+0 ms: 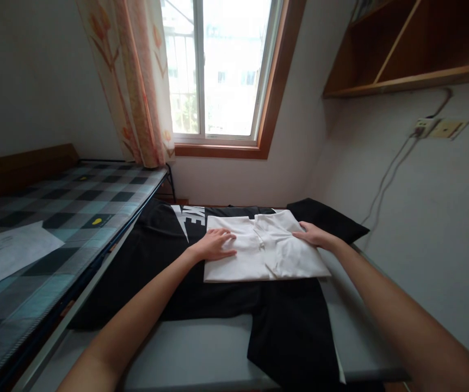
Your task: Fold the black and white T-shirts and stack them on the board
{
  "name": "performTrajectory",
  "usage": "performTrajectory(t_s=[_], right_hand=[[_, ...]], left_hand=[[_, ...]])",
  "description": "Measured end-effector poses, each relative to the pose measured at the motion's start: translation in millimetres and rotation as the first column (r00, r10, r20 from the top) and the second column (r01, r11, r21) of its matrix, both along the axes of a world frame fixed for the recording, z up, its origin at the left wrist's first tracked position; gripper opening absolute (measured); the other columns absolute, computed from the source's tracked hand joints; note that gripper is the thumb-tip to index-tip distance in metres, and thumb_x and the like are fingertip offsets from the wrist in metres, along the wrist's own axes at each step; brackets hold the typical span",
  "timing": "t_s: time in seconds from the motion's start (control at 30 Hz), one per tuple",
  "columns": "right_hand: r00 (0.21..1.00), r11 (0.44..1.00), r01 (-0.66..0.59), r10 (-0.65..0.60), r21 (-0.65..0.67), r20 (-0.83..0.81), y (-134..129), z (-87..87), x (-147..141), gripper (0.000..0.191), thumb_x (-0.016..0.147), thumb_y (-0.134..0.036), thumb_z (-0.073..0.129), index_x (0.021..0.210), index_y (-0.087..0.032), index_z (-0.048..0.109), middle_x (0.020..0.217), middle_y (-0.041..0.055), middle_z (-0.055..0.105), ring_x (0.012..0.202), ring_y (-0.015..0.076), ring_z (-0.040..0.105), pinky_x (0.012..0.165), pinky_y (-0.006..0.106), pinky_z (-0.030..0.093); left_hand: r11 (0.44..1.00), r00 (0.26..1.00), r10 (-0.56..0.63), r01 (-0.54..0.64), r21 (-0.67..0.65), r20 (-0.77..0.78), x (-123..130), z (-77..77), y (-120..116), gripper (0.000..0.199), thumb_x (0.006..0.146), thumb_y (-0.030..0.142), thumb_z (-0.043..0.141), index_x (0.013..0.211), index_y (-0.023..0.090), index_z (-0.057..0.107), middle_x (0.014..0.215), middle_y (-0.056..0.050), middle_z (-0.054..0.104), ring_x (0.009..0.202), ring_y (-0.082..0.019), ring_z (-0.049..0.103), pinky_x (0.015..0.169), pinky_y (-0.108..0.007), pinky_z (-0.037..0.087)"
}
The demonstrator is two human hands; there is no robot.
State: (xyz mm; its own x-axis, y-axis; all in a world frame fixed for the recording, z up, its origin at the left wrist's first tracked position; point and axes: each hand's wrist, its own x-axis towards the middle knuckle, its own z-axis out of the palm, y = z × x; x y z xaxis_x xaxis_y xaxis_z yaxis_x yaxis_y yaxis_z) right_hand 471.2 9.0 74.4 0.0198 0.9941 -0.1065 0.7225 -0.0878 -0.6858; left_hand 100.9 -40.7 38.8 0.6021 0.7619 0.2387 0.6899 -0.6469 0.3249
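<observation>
A white folded garment (275, 256), creased and with small loose ties or folds near its middle, lies on a black T-shirt (214, 299) spread flat with white lettering. My left hand (215, 245) rests on the left part of the white garment, palm down and fingers spread. At the right side of that garment, my right hand (314, 235) pinches the cloth near its edge, and creases run from the fingertips. The black T-shirt's sleeves reach out beyond the white garment, one toward me and one toward the wall.
The clothes lie on a grey table (205, 348). On the left stands a bed with a checked mattress (108, 190) and a sheet of paper (14, 253). A curtain (136, 81) hangs by the window. A wooden shelf (414, 76) and a socket (442, 128) with cables are at right.
</observation>
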Motion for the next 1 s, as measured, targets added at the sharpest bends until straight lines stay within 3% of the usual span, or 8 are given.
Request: performTrajectory(t_s=[0.1,0.23,0.4,0.53,0.6,0.73,0.83,1.0], right_hand=[[1.0,0.997,0.031,-0.031,-0.073,-0.003,-2.0,-2.6,0.9,0.046,0.075,-0.028,0.071,0.116,-0.01,0.06,0.112,0.0164,0.067,0.09,0.0228,0.065,0.065,0.025,0.051],[1.0,0.989,0.015,-0.014,-0.15,0.006,-8.9,47.7,-28.4,0.037,0.079,-0.029,0.068,0.109,-0.009,0.063,0.097,0.0152,0.07,0.072,0.0197,0.065,0.053,0.023,0.048],[0.827,0.909,-0.414,0.355,-0.044,-0.435,-23.9,105.3,-81.9,0.052,0.088,-0.054,0.051,0.127,-0.02,0.055,0.101,0.0113,0.07,0.079,0.0197,0.068,0.066,0.03,0.055],[0.822,0.911,-0.403,0.402,0.086,-0.403,-17.2,64.8,-115.4,0.048,0.088,-0.052,0.055,0.123,-0.019,0.056,0.099,0.0119,0.071,0.081,0.0193,0.068,0.073,0.035,0.056],[0.884,0.917,-0.34,0.388,0.21,-0.261,-11.3,28.2,-128.8,0.039,0.087,-0.047,0.057,0.11,-0.016,0.063,0.099,0.0127,0.07,0.086,0.0201,0.068,0.077,0.035,0.055],[0.892,0.797,-0.417,0.452,0.437,0.026,-10.6,-26.6,-149.4,0.032,0.086,-0.038,0.058,0.109,-0.017,0.067,0.114,0.0118,0.067,0.108,0.023,0.062,0.098,0.038,0.045],[0.886,0.744,-0.441,0.448,0.502,0.115,-17.2,-44.2,-159.0,0.037,0.088,-0.04,0.054,0.115,-0.017,0.067,0.124,0.0143,0.063,0.122,0.0249,0.053,0.107,0.04,0.037],[0.868,0.746,-0.496,0.424,0.444,0.257,-23.8,-56.6,-161.8,0.047,0.088,-0.046,0.054,0.125,-0.019,0.062,0.141,0.0142,0.05,0.136,0.0285,0.037,0.112,0.047,0.029]], left_hand=[[0.997,0.999,0.04,-0.038,0.073,-0.017,4.9,-15.7,-0.4,0.055,0.083,0.055,0.057,0.128,0.024,0.056,0.133,-0.013,0.053,0.126,-0.03,0.047,0.107,-0.049,0.031],[0.989,0.944,0.108,-0.069,-0.133,0.312,4.9,-7.8,8.3,0.048,0.083,0.059,0.055,0.11,0.021,0.067,0.119,-0.013,0.063,0.112,-0.029,0.058,0.099,-0.044,0.042],[0.746,0.507,0.457,0.229,-0.625,0.731,-1.8,15.4,16.3,0.077,0.081,0.078,0.034,0.127,0.019,0.054,0.114,-0.014,0.067,0.091,-0.027,0.068,0.072,-0.039,0.056],[0.627,0.393,0.608,0.296,-0.721,0.69,-9.3,11.0,18.9,0.063,0.078,0.067,0.057,0.116,0.017,0.058,0.105,-0.012,0.07,0.087,-0.024,0.069,0.071,-0.033,0.056],[0.634,0.387,0.649,0.198,-0.747,0.654,-12.0,3.4,21.4,0.053,0.073,0.048,0.074,0.111,0.016,0.059,0.101,-0.011,0.071,0.083,-0.022,0.069,0.07,-0.031,0.056],[0.713,0.347,0.63,0.097,-0.694,0.695,-14.6,-7.1,28.7,0.051,0.068,0.024,0.078,0.112,0.016,0.056,0.1,-0.009,0.07,0.082,-0.019,0.068,0.072,-0.029,0.055],[0.771,0.295,0.594,0.058,-0.634,0.748,-16.8,-10.4,33.9,0.049,0.072,0.022,0.073,0.117,0.015,0.053,0.101,-0.009,0.07,0.085,-0.018,0.068,0.076,-0.029,0.055],[0.715,0.296,0.688,-0.117,-0.69,0.663,-19.2,-15.9,35.2,0.047,0.073,0.023,0.073,0.115,0.013,0.054,0.094,-0.009,0.07,0.083,-0.02,0.068,0.076,-0.032,0.055]])
